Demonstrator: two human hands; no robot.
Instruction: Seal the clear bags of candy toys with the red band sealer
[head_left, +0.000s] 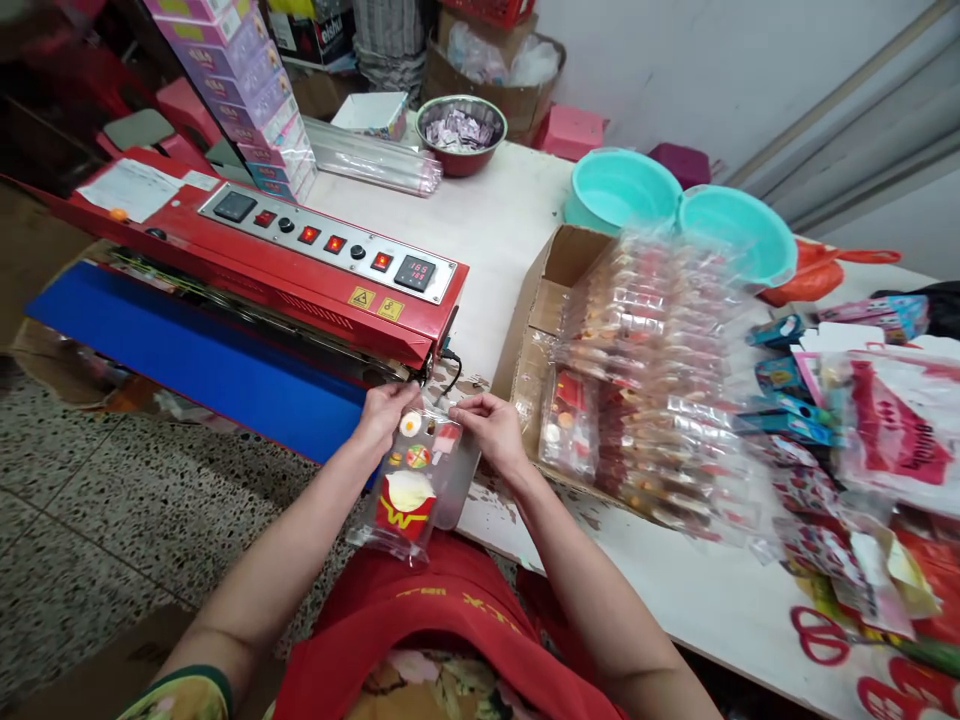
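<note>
Plastic packet (407,488), fingers (480,408) at top, long axis toward apron (450,622)

Beyond the pinched packet (405,492), a bare strip of tabletop (499,255) leaves a hand room to pass between the red machine (322,255) and the open carton (529,325). A black cable (456,370) curls into its near end, just past the fingertips. The machine's end blocks the way straight ahead of the left hand (384,415), its blue belt (210,345) the way leftward; the carton wall bars the right hand (491,430) sideways.
</note>
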